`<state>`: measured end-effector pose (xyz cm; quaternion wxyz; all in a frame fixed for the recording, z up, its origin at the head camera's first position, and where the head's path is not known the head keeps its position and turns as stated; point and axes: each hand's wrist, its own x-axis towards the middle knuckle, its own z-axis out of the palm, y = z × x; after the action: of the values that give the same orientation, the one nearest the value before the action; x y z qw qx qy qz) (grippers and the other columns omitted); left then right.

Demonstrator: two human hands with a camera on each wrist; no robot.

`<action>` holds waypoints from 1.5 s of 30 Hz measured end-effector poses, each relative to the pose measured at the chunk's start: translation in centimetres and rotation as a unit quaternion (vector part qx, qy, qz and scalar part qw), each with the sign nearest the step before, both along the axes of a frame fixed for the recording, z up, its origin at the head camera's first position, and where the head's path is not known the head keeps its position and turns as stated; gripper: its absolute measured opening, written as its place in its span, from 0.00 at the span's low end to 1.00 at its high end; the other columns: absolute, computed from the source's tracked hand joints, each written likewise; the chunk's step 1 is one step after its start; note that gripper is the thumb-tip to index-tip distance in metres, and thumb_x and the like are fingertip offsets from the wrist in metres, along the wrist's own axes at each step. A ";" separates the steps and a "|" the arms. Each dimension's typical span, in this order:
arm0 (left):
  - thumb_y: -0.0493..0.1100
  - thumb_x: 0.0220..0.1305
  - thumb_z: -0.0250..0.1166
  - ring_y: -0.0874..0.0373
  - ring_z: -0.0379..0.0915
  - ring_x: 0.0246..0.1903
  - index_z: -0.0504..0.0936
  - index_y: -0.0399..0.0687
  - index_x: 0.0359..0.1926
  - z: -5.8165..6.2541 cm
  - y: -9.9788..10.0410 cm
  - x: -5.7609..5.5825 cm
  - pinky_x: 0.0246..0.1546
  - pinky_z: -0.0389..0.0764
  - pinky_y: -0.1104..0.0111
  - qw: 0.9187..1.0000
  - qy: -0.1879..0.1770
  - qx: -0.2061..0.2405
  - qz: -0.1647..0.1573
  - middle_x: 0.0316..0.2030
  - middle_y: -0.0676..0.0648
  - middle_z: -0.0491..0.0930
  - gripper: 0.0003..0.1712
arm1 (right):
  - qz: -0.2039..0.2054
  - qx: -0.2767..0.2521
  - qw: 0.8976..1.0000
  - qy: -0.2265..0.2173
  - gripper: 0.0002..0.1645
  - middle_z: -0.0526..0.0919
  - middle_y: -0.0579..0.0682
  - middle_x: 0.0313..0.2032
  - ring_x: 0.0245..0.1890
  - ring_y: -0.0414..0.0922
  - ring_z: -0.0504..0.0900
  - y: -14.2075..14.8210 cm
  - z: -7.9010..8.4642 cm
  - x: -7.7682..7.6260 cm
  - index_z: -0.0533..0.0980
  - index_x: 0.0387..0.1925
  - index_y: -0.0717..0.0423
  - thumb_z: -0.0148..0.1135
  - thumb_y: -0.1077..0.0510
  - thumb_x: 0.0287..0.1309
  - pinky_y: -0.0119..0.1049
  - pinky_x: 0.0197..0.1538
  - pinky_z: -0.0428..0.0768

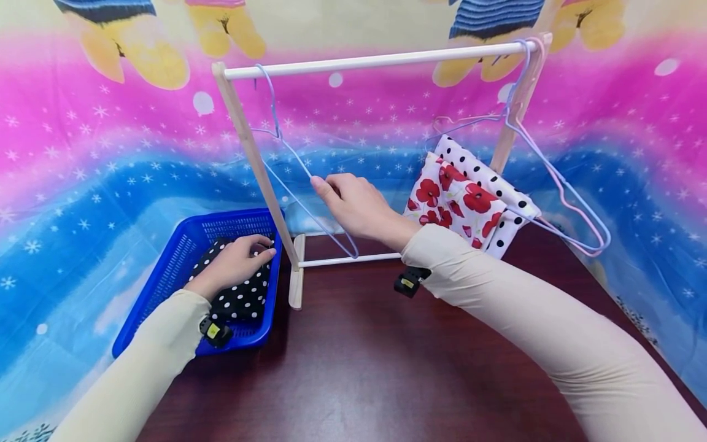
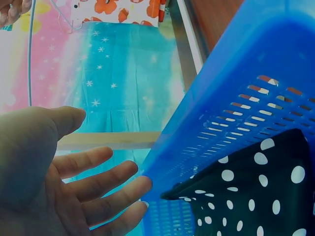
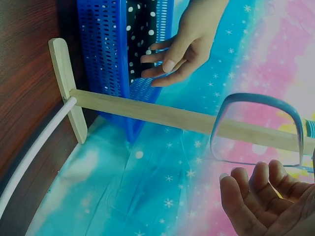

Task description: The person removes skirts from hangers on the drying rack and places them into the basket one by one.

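A light-blue clothes hanger (image 1: 298, 199) hangs by its hook near the left end of the rack's white rail (image 1: 375, 59). My right hand (image 1: 356, 202) pinches the hanger's sloping side, thumb against the wire and fingers curled; the contact is partly hidden. In the right wrist view the hanger's rounded end (image 3: 258, 98) reaches out past my curled fingertips. Over the blue basket (image 1: 149, 294), my left hand (image 1: 237, 264) is spread with nothing in it. Below it in the basket lies a black cloth with white dots (image 1: 243, 301). The left wrist view shows its fingers relaxed, apart from the cloth.
At the rack's right end, a blue hanger and a pink hanger (image 1: 569, 196) hang together. A red-flowered cloth (image 1: 469, 196) and a white cloth with black dots (image 1: 513, 199) drape there. The rack's left post (image 1: 256, 166) stands beside the basket on the dark table (image 1: 353, 356).
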<state>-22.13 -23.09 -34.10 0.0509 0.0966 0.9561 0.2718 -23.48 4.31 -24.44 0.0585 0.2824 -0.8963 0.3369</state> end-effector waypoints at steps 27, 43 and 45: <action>0.51 0.77 0.55 0.44 0.82 0.51 0.76 0.42 0.63 0.5 2.8 2.1 0.50 0.84 0.52 0.999 0.020 0.035 -0.029 0.57 0.37 0.82 0.23 | -0.011 -0.049 0.999 -0.021 0.27 0.78 0.54 0.27 0.28 0.49 0.81 6.0 -1.1 0.4 0.73 0.30 0.55 0.42 0.42 0.79 0.41 0.36 0.78; 0.52 0.75 0.58 0.51 0.83 0.50 0.77 0.48 0.62 -0.1 5.7 3.9 0.48 0.84 0.55 0.997 0.040 0.046 -0.053 0.54 0.44 0.85 0.22 | -0.025 -0.011 1.000 -0.016 0.23 0.79 0.50 0.25 0.26 0.44 0.79 9.3 -3.5 2.0 0.75 0.32 0.54 0.47 0.43 0.77 0.40 0.36 0.78; 0.53 0.75 0.58 0.52 0.83 0.50 0.77 0.49 0.62 -0.2 6.2 4.1 0.49 0.83 0.55 0.996 0.042 0.046 -0.059 0.54 0.44 0.85 0.21 | -0.028 -0.010 0.999 -0.015 0.22 0.80 0.50 0.26 0.27 0.44 0.80 9.6 -3.7 2.1 0.76 0.34 0.54 0.47 0.44 0.77 0.39 0.37 0.79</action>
<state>-18.05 -16.92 -34.28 0.0219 0.1670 0.9364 0.3078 -21.41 13.89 -28.19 0.0576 0.2520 -0.9009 0.3486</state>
